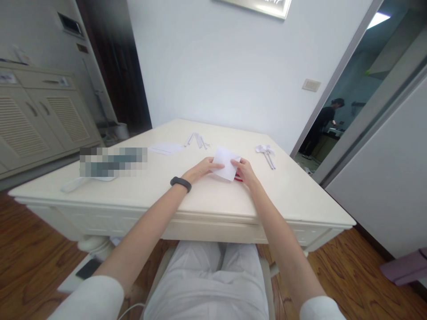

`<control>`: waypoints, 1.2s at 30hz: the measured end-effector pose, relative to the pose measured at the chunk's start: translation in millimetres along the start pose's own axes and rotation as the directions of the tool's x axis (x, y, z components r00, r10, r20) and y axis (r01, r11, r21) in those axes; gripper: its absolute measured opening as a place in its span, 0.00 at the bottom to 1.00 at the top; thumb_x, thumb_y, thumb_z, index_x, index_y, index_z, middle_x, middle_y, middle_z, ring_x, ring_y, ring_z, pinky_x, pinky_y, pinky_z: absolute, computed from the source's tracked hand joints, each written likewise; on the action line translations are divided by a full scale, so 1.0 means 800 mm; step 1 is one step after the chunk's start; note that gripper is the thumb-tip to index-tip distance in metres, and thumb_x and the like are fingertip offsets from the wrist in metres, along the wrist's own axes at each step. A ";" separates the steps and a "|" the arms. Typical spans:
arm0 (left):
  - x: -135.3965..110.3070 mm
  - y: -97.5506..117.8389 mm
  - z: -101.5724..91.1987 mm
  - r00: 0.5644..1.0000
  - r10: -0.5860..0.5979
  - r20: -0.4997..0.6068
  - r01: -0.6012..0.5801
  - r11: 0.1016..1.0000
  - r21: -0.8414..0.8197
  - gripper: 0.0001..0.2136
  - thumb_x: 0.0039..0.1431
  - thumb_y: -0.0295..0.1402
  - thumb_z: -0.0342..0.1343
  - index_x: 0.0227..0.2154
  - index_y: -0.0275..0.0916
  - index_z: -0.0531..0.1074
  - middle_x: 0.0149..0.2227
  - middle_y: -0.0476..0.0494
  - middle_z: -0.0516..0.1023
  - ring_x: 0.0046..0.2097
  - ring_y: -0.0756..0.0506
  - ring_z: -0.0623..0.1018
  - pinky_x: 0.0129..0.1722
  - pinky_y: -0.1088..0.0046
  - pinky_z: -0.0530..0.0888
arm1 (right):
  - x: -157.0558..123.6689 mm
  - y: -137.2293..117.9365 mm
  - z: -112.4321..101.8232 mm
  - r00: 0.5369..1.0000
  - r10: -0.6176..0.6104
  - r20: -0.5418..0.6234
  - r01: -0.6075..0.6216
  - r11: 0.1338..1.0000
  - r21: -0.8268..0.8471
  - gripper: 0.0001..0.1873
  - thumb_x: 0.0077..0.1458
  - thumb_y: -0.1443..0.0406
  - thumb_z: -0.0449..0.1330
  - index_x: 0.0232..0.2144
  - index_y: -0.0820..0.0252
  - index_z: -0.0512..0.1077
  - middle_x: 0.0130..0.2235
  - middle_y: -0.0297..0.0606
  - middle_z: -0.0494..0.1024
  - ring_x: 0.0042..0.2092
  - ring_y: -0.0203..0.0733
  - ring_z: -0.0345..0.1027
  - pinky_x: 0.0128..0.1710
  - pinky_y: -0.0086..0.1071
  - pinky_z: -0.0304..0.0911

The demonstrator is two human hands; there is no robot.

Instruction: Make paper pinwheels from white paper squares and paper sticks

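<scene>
A white sheet of paper [226, 162] is held just above the cream table [207, 200] between both my hands. My left hand [204, 169], with a black band on the wrist, pinches the sheet's left edge. My right hand [246, 171] pinches its right edge. A small red thing [237, 178] peeks out beneath the paper by my right hand; I cannot make out what it is.
Several rolled white paper sticks [197, 140] and a flat paper stack [166, 148] lie farther back. A white paper bow with sticks [267, 153] lies to the right. A person [322, 126] stands in the far room beyond the doorway. A phone [87, 268] lies on the floor.
</scene>
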State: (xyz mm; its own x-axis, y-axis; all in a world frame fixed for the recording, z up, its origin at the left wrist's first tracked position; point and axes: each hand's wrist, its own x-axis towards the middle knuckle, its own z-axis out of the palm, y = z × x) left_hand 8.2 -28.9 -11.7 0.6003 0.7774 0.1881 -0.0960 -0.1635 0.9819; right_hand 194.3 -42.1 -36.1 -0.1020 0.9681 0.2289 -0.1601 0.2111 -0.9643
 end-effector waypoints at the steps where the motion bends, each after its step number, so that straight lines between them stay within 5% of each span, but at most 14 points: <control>1: 0.001 0.000 -0.001 1.000 0.006 0.011 -0.006 1.000 0.003 0.21 0.42 0.38 0.65 0.40 0.34 0.74 0.42 0.38 0.78 0.45 0.40 0.76 0.49 0.60 0.69 | 0.001 0.000 -0.001 1.000 -0.005 -0.011 0.005 1.000 0.007 0.15 0.58 0.63 0.55 0.46 0.64 0.67 0.46 0.41 0.71 0.42 0.41 0.69 0.40 0.40 0.67; 6: 0.004 -0.003 -0.010 0.998 0.043 0.040 -0.044 0.999 0.029 0.13 0.55 0.34 0.57 0.42 0.33 0.71 0.44 0.40 0.75 0.46 0.43 0.74 0.49 0.56 0.68 | 0.004 0.003 -0.007 0.997 -0.055 -0.062 0.058 0.997 0.041 0.15 0.58 0.63 0.55 0.46 0.63 0.67 0.47 0.42 0.71 0.44 0.42 0.68 0.42 0.41 0.67; 13: 0.009 -0.012 -0.019 0.999 0.044 0.002 -0.044 0.998 0.048 0.10 0.59 0.33 0.53 0.40 0.33 0.70 0.42 0.42 0.73 0.42 0.45 0.74 0.42 0.61 0.72 | 0.014 0.009 -0.021 0.975 -0.075 -0.209 0.094 0.992 0.079 0.15 0.58 0.63 0.55 0.46 0.63 0.67 0.46 0.41 0.71 0.43 0.42 0.69 0.41 0.40 0.67; 24: 0.017 -0.013 -0.047 0.934 0.222 -0.281 -0.257 0.962 -0.095 0.16 0.60 0.36 0.51 0.49 0.36 0.65 0.50 0.39 0.68 0.47 0.42 0.72 0.44 0.58 0.71 | 0.013 0.008 -0.032 0.960 -0.054 -0.275 0.085 0.991 0.102 0.16 0.58 0.62 0.55 0.48 0.63 0.66 0.47 0.42 0.70 0.43 0.42 0.68 0.41 0.41 0.67; 32: 0.005 -0.018 -0.014 0.999 0.037 0.029 -0.037 0.999 -0.008 0.15 0.51 0.30 0.61 0.43 0.33 0.72 0.43 0.39 0.76 0.44 0.42 0.76 0.46 0.57 0.70 | 0.007 0.013 -0.010 0.997 0.048 -0.068 -0.047 0.999 0.017 0.14 0.58 0.63 0.55 0.46 0.63 0.67 0.45 0.41 0.71 0.41 0.40 0.69 0.39 0.39 0.68; 36: 0.003 -0.021 -0.011 0.998 0.000 0.063 -0.003 0.999 0.044 0.13 0.53 0.30 0.59 0.42 0.33 0.72 0.43 0.41 0.76 0.44 0.43 0.75 0.48 0.56 0.69 | 0.005 0.009 -0.007 0.998 0.036 -0.044 -0.036 0.999 -0.007 0.15 0.58 0.63 0.55 0.46 0.63 0.67 0.46 0.41 0.71 0.43 0.41 0.69 0.40 0.40 0.67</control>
State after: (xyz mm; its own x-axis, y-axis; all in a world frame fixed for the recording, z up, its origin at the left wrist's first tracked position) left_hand 4.1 -18.9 -27.2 0.6487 0.7379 0.1861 -0.0625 -0.1921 0.9794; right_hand 197.9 -35.8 -42.6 -0.0645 0.9800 0.1883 -0.1497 0.1771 -0.9727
